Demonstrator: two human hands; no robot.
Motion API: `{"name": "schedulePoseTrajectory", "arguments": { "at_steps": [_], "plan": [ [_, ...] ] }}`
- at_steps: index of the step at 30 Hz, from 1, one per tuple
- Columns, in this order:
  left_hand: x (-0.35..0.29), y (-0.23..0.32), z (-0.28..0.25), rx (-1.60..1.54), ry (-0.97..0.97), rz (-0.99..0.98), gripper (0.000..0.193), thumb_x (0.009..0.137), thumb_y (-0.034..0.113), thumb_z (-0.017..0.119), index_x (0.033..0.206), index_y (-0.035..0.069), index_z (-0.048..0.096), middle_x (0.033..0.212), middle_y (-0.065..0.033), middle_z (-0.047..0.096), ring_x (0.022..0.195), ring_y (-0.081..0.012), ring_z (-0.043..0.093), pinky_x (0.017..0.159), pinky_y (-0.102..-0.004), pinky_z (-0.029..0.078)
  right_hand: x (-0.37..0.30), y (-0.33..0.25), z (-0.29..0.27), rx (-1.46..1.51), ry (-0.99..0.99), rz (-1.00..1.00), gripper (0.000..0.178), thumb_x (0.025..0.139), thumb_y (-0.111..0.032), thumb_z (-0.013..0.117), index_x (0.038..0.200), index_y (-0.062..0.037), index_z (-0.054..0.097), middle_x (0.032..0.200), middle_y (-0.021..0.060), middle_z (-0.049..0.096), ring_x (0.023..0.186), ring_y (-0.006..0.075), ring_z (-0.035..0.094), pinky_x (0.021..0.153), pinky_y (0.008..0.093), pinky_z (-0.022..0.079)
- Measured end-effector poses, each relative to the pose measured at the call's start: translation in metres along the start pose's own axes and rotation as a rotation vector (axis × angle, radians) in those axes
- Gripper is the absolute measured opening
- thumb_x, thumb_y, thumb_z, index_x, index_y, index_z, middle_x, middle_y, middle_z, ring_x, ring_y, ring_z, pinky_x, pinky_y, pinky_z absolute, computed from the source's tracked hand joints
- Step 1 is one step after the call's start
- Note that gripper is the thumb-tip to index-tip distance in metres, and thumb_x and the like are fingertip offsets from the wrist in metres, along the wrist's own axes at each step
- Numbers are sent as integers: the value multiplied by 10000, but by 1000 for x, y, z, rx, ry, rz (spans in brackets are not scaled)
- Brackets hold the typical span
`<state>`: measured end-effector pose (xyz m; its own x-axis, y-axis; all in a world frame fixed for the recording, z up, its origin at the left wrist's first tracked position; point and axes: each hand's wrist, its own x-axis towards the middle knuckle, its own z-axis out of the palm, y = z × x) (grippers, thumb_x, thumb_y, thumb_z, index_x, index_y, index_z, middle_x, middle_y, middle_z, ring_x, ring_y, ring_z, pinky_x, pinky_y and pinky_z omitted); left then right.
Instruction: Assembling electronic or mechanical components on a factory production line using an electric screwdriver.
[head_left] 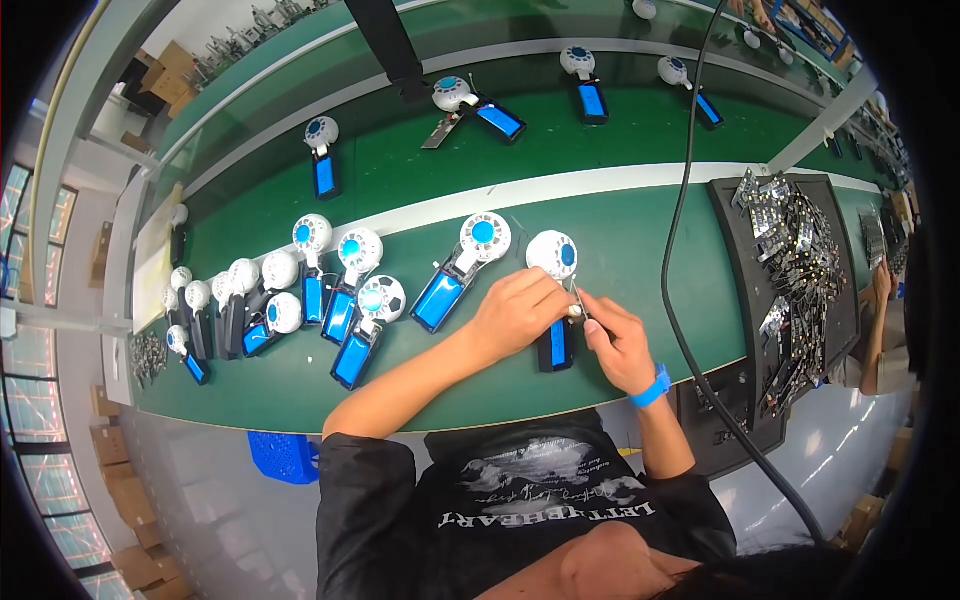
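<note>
your left hand (515,312) pins the white round handheld fan with blue battery (553,262); your right hand (620,345) pinches thin metal tweezers (579,299) closed.

Your left hand (515,312) covers the middle of the small fan (553,300), the tool tip in your right hand (618,345) is too small to identify, and the parts on the black tray (745,290) blur together.
</note>
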<state>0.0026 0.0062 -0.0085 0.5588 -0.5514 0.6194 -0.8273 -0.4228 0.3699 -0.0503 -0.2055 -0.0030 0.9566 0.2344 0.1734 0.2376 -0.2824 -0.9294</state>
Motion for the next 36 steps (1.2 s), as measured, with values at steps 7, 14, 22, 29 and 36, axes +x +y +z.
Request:
{"name": "schedulePoseTrajectory", "arguments": {
  "at_steps": [7,14,22,29,36],
  "plan": [
    [18,1,-15,177,48,-48,308,734,276,816,944,87,693,961,-35,621,909,-242,601,729,-428,527,11,3,-29,137,-346,72,403,982,-52,535,1371,19,611,939,98,629,744,165,562,683,293,470],
    [57,-49,-11,86,-442,13,387,779,522,764,904,155,756,1028,-53,641,1014,-276,624,716,-429,545,9,32,-15,-196,62,-287,425,1041,-153,493,1429,5,570,1133,142,679,856,156,623,697,284,486],
    [122,-235,-81,-15,195,-741,433,900,517,615,888,116,777,1077,-147,713,798,-377,717,761,-482,566,-37,56,-57,-17,342,60,444,1027,-184,530,1432,-6,561,1152,122,681,886,169,620,719,306,494],
    [54,-451,-124,667,105,-523,520,915,528,598,1125,71,731,1105,-228,708,914,-449,706,874,-499,563,-13,58,-46,-256,269,-52,379,968,-90,562,1330,-2,630,1034,99,680,794,147,588,662,278,462],
    [56,-433,-145,548,-334,-685,463,778,333,778,1158,79,700,941,-184,735,909,-406,719,818,-449,579,-22,73,-55,-187,330,133,321,927,13,554,1228,11,666,952,91,674,734,139,582,603,267,451]
  ]
}}
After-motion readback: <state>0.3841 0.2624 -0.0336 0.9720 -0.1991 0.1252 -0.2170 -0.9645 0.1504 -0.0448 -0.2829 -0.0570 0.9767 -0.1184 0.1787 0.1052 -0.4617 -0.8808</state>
